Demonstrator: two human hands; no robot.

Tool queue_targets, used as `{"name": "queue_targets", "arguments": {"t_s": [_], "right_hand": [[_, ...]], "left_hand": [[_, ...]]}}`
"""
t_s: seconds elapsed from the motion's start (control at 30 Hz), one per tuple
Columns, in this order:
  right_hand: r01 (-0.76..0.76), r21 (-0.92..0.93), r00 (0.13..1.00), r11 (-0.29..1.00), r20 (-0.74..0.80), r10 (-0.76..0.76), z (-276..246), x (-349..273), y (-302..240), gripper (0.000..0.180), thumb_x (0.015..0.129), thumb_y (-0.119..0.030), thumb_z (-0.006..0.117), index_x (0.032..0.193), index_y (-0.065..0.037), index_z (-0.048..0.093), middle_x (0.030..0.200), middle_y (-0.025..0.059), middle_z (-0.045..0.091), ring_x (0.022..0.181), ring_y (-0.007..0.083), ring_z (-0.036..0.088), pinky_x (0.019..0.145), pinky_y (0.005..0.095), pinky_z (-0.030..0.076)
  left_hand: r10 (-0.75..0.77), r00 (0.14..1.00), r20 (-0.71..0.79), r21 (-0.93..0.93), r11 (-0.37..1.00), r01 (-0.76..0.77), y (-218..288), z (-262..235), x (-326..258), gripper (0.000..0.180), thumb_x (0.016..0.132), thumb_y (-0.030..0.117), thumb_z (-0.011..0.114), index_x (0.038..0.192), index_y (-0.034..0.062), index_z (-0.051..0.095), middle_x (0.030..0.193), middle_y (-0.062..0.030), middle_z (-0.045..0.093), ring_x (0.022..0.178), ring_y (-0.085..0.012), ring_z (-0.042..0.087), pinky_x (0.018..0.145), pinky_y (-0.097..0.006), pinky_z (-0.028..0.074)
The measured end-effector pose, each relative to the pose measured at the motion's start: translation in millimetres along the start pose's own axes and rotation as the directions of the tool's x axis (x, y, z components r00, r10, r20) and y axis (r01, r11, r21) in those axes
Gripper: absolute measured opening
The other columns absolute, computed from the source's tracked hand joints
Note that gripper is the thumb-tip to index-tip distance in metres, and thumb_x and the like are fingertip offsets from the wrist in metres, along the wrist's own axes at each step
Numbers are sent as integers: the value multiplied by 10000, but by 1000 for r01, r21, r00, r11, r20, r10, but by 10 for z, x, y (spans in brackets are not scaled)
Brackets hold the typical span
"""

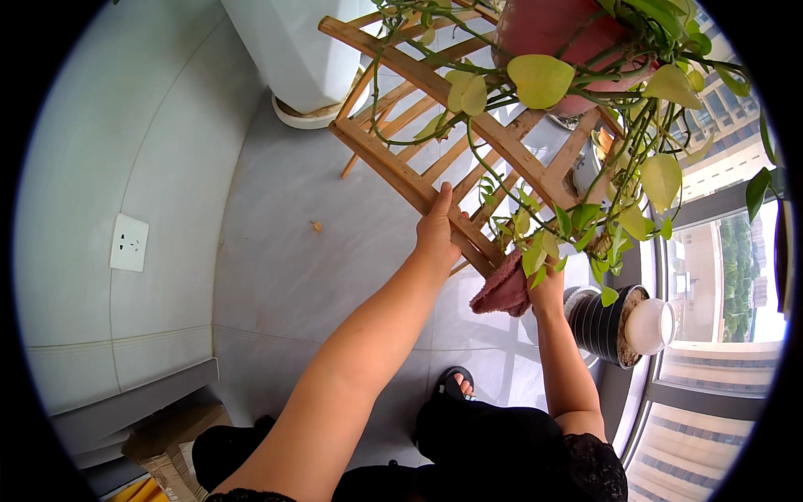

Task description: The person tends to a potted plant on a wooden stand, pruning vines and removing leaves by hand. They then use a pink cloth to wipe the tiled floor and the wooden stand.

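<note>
- At far left there is a pale wall (pixel 75 217) with a white socket (pixel 130 243); below, a cardboard box (pixel 180 431) lies near the person's leg.
- Next, near the top, a white planter (pixel 305 50) stands in its saucer (pixel 303 115) on the grey floor (pixel 284 276).
- The left hand (pixel 438 230) is closed around the lower rail of the wooden stand (pixel 385 167), with the thumb on the upper side. I judge that it steadies the stand.
- The dark pink cloth (pixel 500 286) is at the near end of this rail and seems to touch it.
- The right hand (pixel 548 289) holds the cloth, but leaves cover part of its fingers. The step in hand is probably wiping the stand.
- The next move likely calls for a firm left hold, while the right hand guides the cloth along the wood without pulling the vines.
- Above, the trailing plant (pixel 540 81) hangs over the slats from a pink pot (pixel 539 29), which could shake if the stand tilts.
- At right, a black ribbed pot (pixel 592 325) is near the window.
</note>
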State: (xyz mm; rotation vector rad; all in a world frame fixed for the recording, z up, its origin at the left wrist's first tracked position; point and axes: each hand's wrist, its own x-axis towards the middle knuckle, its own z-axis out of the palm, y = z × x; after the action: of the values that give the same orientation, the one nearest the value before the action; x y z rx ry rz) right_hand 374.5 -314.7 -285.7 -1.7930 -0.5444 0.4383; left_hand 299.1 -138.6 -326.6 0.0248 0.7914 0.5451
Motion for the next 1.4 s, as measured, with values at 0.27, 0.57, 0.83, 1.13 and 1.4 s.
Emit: {"name": "queue_targets", "arguments": {"t_s": [0.27, 0.57, 0.83, 1.13, 1.4], "right_hand": [[-21, -97, 1000, 995, 11, 22, -55, -53, -30, 252, 858, -96, 606, 1081, 21, 577, 935, 48, 620, 829, 108, 555, 728, 245, 451], [-204, -252, 953, 946, 169, 250, -217, -430, -348, 202, 733, -78, 608, 906, 11, 553, 805, 63, 604, 735, 116, 549, 666, 253, 460], [-142, 19, 749, 990, 655, 95, 898, -568, -877, 244, 749, -113, 600, 962, -10, 542, 874, 47, 577, 823, 111, 533, 728, 251, 438], [-591, 577, 718, 564, 694, 43, 3001, -204, -2218, 371, 983, -280, 300, 1175, -19, 481, 1149, 170, 591, 1108, 320, 542, 968, 464, 419], [432, 853, 488, 294, 52, -871, 4896, -620, -4637, 314, 838, -166, 497, 1118, -31, 547, 1220, 177, 494, 1084, 281, 486, 946, 387, 385]], "left_hand": [[14, 999, 31, -3, 1000, -14, 7, 32, -62, 404, 744, 317, 801, 946, 84, 540, 784, -47, 504, 712, -203, 517, 644, -349, 475], [-29, 997, 70, 148, 989, 19, 168, -47, -70, 492, 749, 388, 779, 1051, 86, 535, 971, -74, 530, 927, -234, 503, 827, -419, 426], [-5, 998, -66, 465, 885, 35, 990, -515, -528, 853, 786, 682, 555, 1354, 75, 362, 1211, -135, 515, 1144, -261, 450, 1045, -472, 245], [321, 928, 187, 381, 847, -370, 3006, -619, -1771, 749, 872, 655, 446, 1261, 16, 411, 1126, -114, 561, 1069, -217, 530, 997, -373, 367], [608, 784, -126, 276, 781, -561, 3794, -1126, -2356, 533, 963, 463, 379, 1261, 23, 419, 1143, -79, 509, 1062, -177, 476, 982, -373, 341]]}}
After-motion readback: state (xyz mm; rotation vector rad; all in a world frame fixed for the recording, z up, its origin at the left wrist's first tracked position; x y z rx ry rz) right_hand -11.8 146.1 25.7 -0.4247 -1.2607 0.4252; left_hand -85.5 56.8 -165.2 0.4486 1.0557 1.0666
